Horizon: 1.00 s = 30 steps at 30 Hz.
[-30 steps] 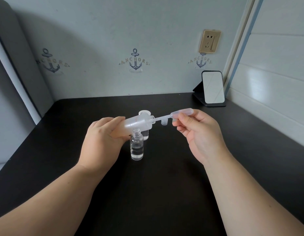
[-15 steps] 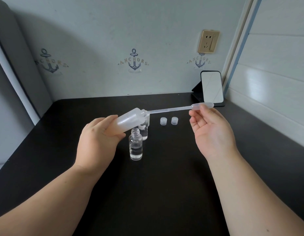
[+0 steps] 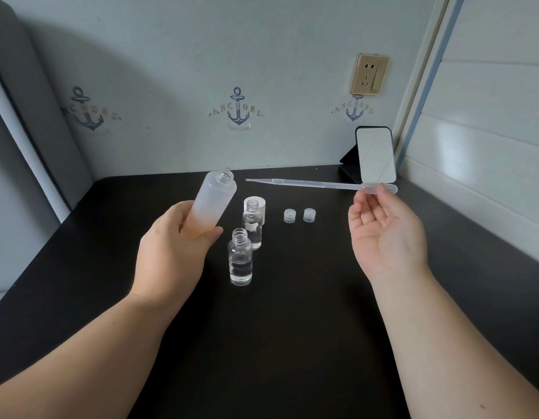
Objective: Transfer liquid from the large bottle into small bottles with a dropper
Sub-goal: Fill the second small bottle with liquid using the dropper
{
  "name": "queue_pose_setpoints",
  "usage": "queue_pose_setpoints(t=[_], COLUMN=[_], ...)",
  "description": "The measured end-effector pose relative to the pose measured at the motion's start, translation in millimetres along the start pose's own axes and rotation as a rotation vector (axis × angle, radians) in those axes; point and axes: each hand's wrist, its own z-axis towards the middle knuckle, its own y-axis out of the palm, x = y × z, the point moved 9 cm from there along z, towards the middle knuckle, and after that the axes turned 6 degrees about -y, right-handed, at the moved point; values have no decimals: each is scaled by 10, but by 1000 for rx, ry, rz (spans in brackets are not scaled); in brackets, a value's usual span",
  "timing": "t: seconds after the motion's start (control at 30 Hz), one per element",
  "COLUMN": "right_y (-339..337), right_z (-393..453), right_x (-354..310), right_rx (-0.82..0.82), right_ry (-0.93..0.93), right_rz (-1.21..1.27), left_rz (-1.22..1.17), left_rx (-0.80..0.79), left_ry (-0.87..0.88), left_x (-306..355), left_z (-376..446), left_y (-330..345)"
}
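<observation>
Both hands (image 3: 177, 246) raised, gripping.

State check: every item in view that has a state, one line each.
large bottle: uncapped, tilted, gripped by left hand
dropper: out of the bottle, near level, bulb pinched by right hand
near small bottle: upright, open, part filled
far small bottle: upright, open
two small caps: off, on table
mirror: propped up
</observation>
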Motion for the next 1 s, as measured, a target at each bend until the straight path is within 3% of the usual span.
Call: queue_pose_setpoints(t=[0.53,0.73,0.9,1.0], right_y=[40,29,28,39], right_z=[3,12,16,14], right_x=[81,81,80,76], right_rx=[-47,-52,-56,-64], right_ry=[36,43,38,33], right_rz=[-82,-85,-99,-95], left_rz=[-18,-195,-160,-119], left_rx=[-28,-14,192,99], left_ry=[-102,-95,114,223], left_x=[-153,-96,159,330], left_z=[55,-18,-178,-289], left_y=[62,-33,-355,-280])
